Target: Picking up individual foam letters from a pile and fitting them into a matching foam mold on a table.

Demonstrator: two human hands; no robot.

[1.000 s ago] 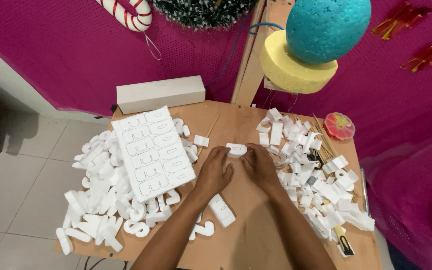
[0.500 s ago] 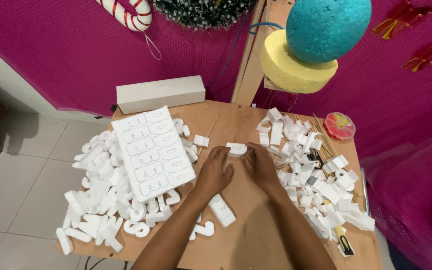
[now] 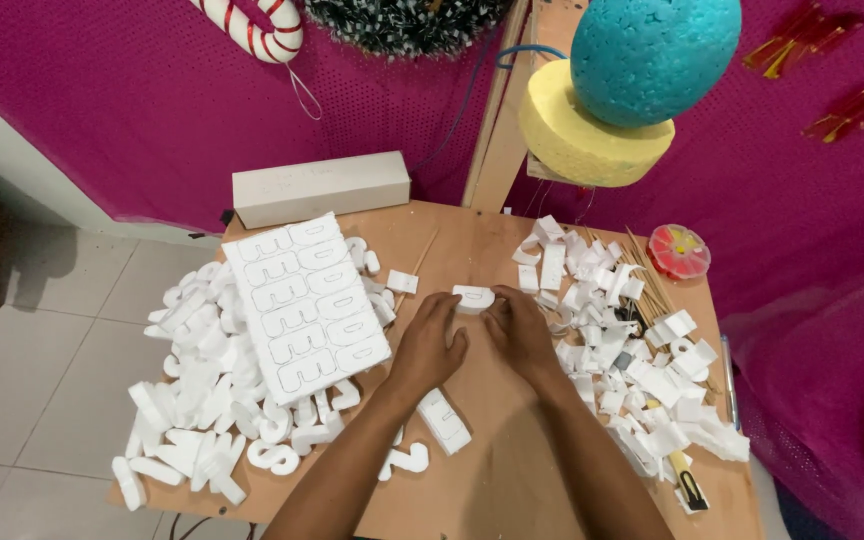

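Left hand (image 3: 430, 345) and right hand (image 3: 524, 335) together pinched a small white foam piece (image 3: 473, 298) mid-bench (image 3: 472, 240), bare wood ahead, foam letter sheet (image 3: 304, 305) left, foam scraps (image 3: 622, 345) heaped toward the right edge.

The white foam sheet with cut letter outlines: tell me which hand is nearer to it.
Left. The left hand lies just right of the foam sheet, near its edge; the right hand is farther right, beyond the left.

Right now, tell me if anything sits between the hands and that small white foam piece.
Nothing visible does. The left hand and right hand both have their fingers at the small white foam piece, which lies on bare wooden table.
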